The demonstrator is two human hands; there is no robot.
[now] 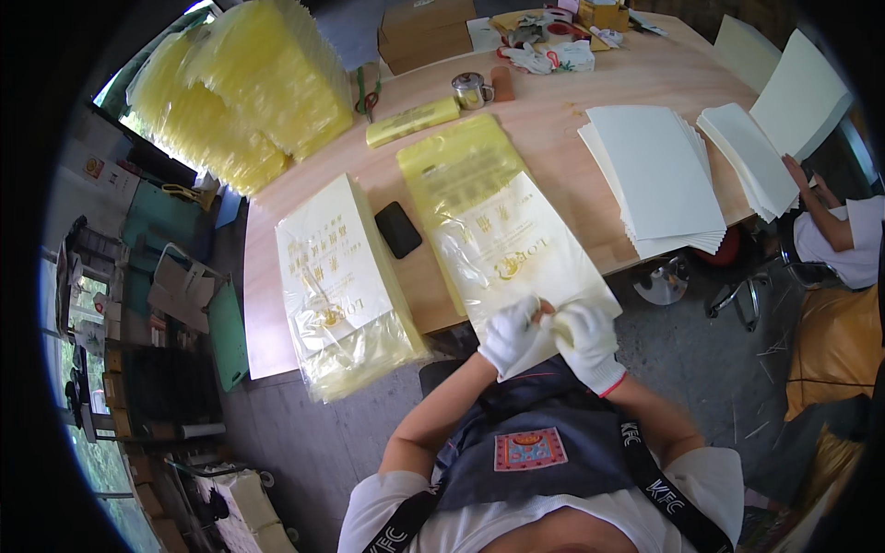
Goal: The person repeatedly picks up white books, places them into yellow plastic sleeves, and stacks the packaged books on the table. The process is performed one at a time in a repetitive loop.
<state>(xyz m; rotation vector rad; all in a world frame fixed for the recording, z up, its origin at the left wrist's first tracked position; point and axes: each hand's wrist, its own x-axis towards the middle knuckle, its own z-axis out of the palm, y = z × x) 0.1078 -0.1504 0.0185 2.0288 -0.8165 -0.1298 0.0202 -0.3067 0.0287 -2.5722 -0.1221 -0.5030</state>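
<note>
Two gloved hands [510, 337] [587, 345] | close together, can't tell pinch | printed bag [530, 244] beneath, extending ahead

Two gloved grips [510, 336] [587, 346], one phone [398, 230]

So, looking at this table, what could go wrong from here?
The stack of bagged white sheets juts past the near edge of the wooden table; a bump might tip it off.

The printed plastic bag also reaches past that edge, where the left hand and right hand come together, so it could slip or crease.

The black smartphone lies between that stack and the yellow plastic bags, so it might get knocked.
</note>
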